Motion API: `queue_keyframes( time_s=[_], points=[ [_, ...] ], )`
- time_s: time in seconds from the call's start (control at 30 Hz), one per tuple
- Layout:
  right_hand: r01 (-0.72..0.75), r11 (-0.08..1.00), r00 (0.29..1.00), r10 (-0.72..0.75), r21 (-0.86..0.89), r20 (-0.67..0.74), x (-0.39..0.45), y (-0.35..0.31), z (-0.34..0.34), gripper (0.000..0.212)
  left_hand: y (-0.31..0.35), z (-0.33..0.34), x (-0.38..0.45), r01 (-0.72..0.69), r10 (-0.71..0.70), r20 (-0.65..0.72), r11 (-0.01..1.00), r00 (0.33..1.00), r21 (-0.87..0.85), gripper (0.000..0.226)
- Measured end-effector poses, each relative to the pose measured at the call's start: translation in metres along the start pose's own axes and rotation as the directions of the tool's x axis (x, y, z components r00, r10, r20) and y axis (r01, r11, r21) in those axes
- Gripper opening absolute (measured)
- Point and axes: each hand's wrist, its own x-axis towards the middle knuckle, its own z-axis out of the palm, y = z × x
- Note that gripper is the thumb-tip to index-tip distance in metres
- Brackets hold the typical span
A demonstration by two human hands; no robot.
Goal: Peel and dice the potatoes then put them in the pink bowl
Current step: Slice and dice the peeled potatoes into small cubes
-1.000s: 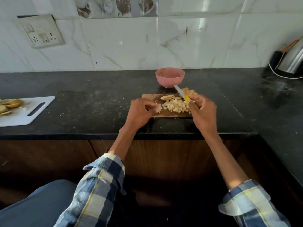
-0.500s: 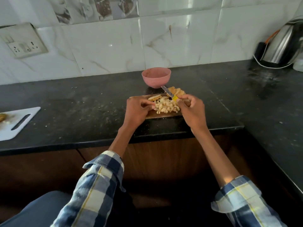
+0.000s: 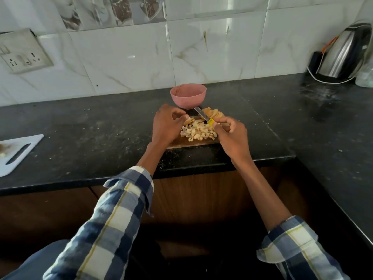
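Note:
A pile of diced potato (image 3: 198, 132) lies on a wooden cutting board (image 3: 191, 144) near the counter's front edge. Potato slices (image 3: 214, 113) are stacked at the board's far side, and one more slice (image 3: 189, 120) lies by my left hand. My right hand (image 3: 232, 136) grips a knife with a yellow handle (image 3: 203, 116), its blade pointing toward the pink bowl (image 3: 188, 96). The bowl stands just behind the board. My left hand (image 3: 165, 126) has curled fingers at the slice by the pile; whether it pinches the slice is unclear.
The black counter (image 3: 101, 134) is dusted with crumbs. A white cutting board (image 3: 18, 153) with potato scraps lies at the far left. A steel kettle (image 3: 347, 51) with a white cord stands at the back right. A wall socket (image 3: 22, 53) is on the tiles.
The view has tilted and shifted right, so the white board slid toward the left edge. My left hand moved up the board toward the slices. The knife stays over the potato.

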Motion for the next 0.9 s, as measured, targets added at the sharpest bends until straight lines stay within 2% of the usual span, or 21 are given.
queue_keyframes(
  time_s=[0.07,0.13,0.27,0.37,0.43,0.5,0.6,0.67,0.73,0.9],
  points=[
    [-0.007,1.000,1.000,0.007,0.012,-0.003,0.000,-0.001,0.000,0.023,0.001,-0.004,0.005,0.002,-0.002,0.063,1.000,0.998,0.000,0.018],
    [-0.018,1.000,1.000,0.018,0.021,-0.005,0.000,0.000,0.000,0.022,0.004,-0.007,0.008,-0.029,0.031,0.110,0.999,0.993,-0.022,0.006],
    [-0.033,0.998,0.999,0.033,0.058,0.005,0.002,0.004,0.001,0.019,0.010,-0.009,0.011,-0.185,0.188,0.182,0.982,0.965,-0.034,0.007],
    [-0.037,0.997,0.999,0.036,0.067,0.008,0.002,0.005,0.001,0.018,0.010,-0.004,0.012,-0.238,0.231,0.236,0.971,0.944,0.002,0.013],
    [-0.032,0.998,0.999,0.032,0.057,0.001,0.001,0.005,0.001,0.018,0.008,-0.002,0.013,-0.223,0.216,0.194,0.975,0.957,0.016,0.016],
    [-0.029,0.999,1.000,0.029,0.043,0.000,0.001,0.005,0.001,0.019,0.003,0.000,0.016,-0.139,0.128,0.162,0.989,0.978,0.057,0.010],
    [-0.021,0.999,1.000,0.021,0.026,0.007,0.001,0.004,0.001,0.020,-0.006,0.005,0.018,-0.022,0.001,0.206,0.995,0.979,0.101,0.016],
    [-0.014,1.000,1.000,0.014,0.011,0.009,0.002,0.004,0.001,0.020,-0.006,0.005,0.017,0.004,-0.024,0.220,0.996,0.975,0.091,0.016],
    [-0.010,1.000,1.000,0.010,0.002,0.012,0.001,0.003,0.001,0.020,-0.004,0.003,0.019,-0.018,-0.003,0.217,0.995,0.976,0.096,0.016],
    [-0.012,1.000,1.000,0.012,-0.003,0.018,0.001,0.002,0.001,0.020,0.006,-0.004,0.021,-0.200,0.144,0.239,0.952,0.960,0.232,0.015]
  ],
)
